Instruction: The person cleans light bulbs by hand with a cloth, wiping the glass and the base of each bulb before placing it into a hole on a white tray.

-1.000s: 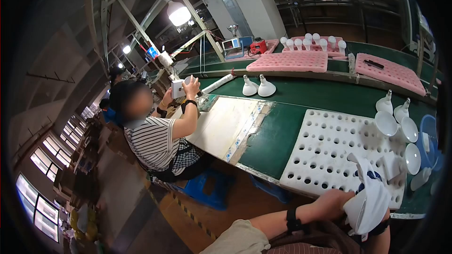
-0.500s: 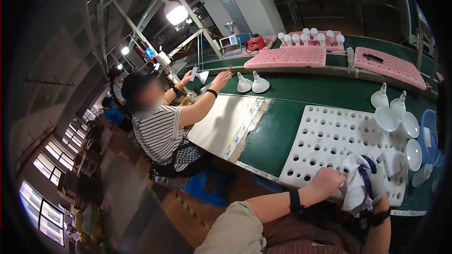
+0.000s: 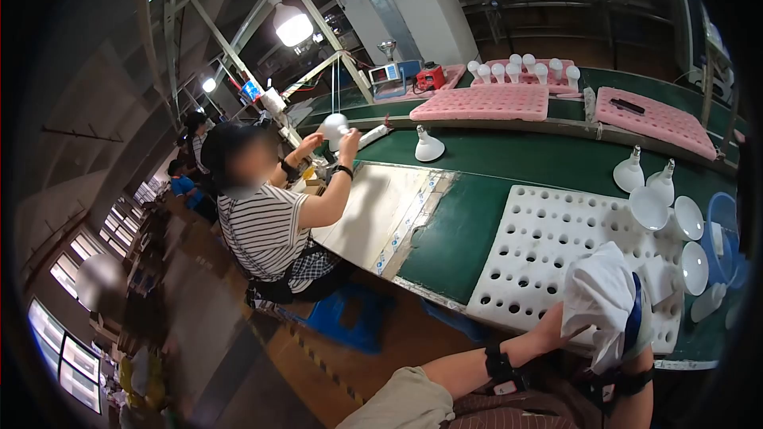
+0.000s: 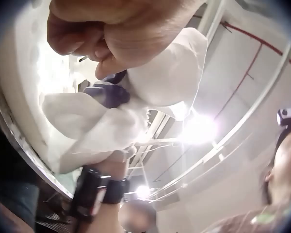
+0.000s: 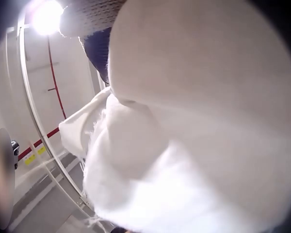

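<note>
In front of the person, a bunched white cloth (image 3: pixel 600 294) hangs between both hands over the near edge of the white foam tray. A dark blue strip (image 3: pixel 635 314) shows along its right side. My left hand (image 3: pixel 550 330) grips the cloth from the left; its curled fingers are plain in the left wrist view, with a dark blue bit (image 4: pixel 109 93) beside them. My right hand (image 3: pixel 645 324) holds the cloth from the right, pale and mostly hidden behind its folds. White fabric (image 5: pixel 136 170) fills most of the right wrist view, hiding whatever lies inside.
The foam tray (image 3: pixel 548 226) has rows of holes. White reflector bulbs (image 3: pixel 648 208) stand beyond it near a blue basin (image 3: pixel 722 226). Another bulb (image 3: pixel 429 145) stands further left. A seated person (image 3: pixel 258 230) handles a bulb at the left. Pink foam trays (image 3: pixel 481 103) lie behind.
The cloth has been turned and bunched higher between my hands, its white folds now facing left. The seated person has taken one of the two standing bulbs.
</note>
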The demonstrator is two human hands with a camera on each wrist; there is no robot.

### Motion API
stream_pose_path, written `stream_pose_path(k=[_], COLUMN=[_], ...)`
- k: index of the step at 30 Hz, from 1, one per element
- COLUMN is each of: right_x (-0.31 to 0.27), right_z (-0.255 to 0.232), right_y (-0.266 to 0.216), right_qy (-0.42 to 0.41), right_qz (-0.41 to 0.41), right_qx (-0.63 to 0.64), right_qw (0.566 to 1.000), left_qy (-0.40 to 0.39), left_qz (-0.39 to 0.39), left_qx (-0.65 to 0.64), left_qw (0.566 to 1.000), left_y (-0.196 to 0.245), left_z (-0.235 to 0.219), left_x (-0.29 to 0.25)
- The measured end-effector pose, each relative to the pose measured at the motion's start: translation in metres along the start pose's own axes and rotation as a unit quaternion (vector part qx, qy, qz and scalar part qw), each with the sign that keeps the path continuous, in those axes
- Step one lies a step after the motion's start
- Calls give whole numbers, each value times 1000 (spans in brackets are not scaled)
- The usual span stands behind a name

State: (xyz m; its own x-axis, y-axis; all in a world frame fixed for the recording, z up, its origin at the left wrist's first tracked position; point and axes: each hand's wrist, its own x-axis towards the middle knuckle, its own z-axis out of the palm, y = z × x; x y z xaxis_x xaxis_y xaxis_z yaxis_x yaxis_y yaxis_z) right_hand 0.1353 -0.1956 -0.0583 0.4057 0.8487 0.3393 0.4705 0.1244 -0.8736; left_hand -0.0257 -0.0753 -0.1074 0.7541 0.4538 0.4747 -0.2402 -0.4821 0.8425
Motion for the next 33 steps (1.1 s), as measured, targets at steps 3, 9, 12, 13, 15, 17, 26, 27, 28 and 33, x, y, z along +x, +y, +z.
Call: stream_pose_path(k=[3, 9, 12, 13, 15, 17, 26, 27, 28, 33], right_x=[-25, -28, 2, 5, 2, 13, 11, 10, 7, -3], right_z=[-13, -6, 9, 14, 18, 17, -8, -8, -8, 0], right_y=[29, -1, -64, -62, -27, -24, -4, -6, -8, -6], right_qy=[49, 145, 17, 30, 95, 151, 195, 181, 162, 102], right_qz=[126, -52, -167, -129, -76, 45, 72, 51, 23, 78], right_qx=[80, -87, -290, -252, -194, 36, 7, -52, -130, -213], right_qw=[988, 984, 942, 959, 973, 987, 978, 981, 978, 968], left_qy=[-2, -60, -145, -126, -178, -134, -12, 5, 20, 2], left_qz=[-446, -526, -535, -541, -560, -589, -445, -433, -420, -384], left_qx=[-392, -455, -575, -600, -603, -554, -658, -670, -684, -730], left_qw=[805, 716, 601, 575, 540, 572, 608, 603, 596, 565], left_y=[-17, 44, 49, 60, 45, 77, 84, 84, 83, 81], left_z=[-6, -25, -8, -7, -8, -22, -110, -110, -109, -96], left_x=[-4, -1, -14, -16, -25, -16, -4, -3, -2, -4])
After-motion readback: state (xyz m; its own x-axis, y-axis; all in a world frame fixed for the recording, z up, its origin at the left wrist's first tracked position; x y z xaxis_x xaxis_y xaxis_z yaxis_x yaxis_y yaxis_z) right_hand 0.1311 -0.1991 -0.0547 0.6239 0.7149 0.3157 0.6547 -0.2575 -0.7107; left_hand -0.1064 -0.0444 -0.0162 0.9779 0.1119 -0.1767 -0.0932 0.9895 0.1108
